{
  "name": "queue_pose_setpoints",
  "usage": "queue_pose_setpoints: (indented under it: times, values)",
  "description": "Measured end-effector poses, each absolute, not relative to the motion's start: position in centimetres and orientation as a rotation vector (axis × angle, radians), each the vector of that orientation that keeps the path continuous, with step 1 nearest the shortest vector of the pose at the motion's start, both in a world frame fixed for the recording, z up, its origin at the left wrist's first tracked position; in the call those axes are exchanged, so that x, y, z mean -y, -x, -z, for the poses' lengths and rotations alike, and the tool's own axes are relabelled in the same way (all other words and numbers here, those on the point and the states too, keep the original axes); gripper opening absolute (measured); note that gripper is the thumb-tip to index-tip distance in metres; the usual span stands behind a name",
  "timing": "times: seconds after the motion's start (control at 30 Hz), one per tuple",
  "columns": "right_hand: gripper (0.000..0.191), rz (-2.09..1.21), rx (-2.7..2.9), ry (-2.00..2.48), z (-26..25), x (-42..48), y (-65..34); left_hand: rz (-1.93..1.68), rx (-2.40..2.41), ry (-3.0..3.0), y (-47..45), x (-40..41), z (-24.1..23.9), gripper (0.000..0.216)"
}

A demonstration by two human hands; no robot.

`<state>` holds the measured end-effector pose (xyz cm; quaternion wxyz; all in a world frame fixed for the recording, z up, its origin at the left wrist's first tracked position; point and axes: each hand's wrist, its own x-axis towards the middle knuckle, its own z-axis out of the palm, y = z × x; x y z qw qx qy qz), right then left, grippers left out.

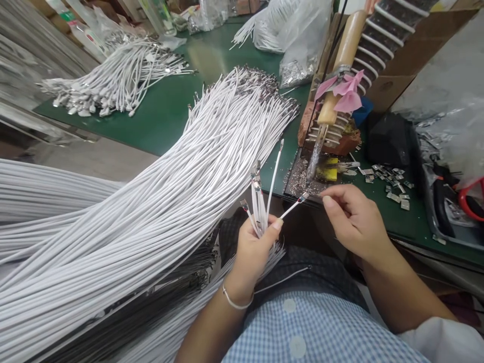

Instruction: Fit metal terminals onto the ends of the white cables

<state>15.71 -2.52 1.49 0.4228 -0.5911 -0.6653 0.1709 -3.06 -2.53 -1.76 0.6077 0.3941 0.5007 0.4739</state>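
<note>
My left hand (254, 247) is closed round a small bunch of white cables (260, 206) with metal connector ends pointing up. One cable (293, 205) leans out to the right toward my right hand (351, 217), whose fingers are curled in a pinch just beside its metal tip. A soldering iron (336, 85) with a wooden handle rests tilted on a coiled wire stand, its tip (313, 161) pointing down above a tray of solder scraps just beyond my hands.
A huge sheaf of white cables (170, 201) runs across my lap and the green table (162, 116). Another cable pile (113, 80) lies far left. Small metal shells (393, 186) are scattered right of the iron. Plastic bags (298, 35) and a cardboard box (412, 45) stand behind.
</note>
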Motion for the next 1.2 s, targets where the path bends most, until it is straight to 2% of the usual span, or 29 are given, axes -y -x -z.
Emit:
queue_pose_setpoints:
  times: [0.07, 0.43, 1.2]
  values:
    - [0.004, -0.412, 1.637, 1.485, -1.4, 2.3, -15.6, -1.089, -1.151, -0.926, 2.8, 2.3, 1.7, 0.018]
    - [0.011, -0.288, 1.738, 1.287, -1.4, 0.8, -15.5, -1.116, -1.138, -0.988, 2.0, 1.2, 0.8, 0.017]
    - [0.012, -0.242, 1.731, 1.271, -1.8, 0.7, -15.1, -1.153, -1.116, -1.015, 2.2, 1.0, 0.3, 0.011]
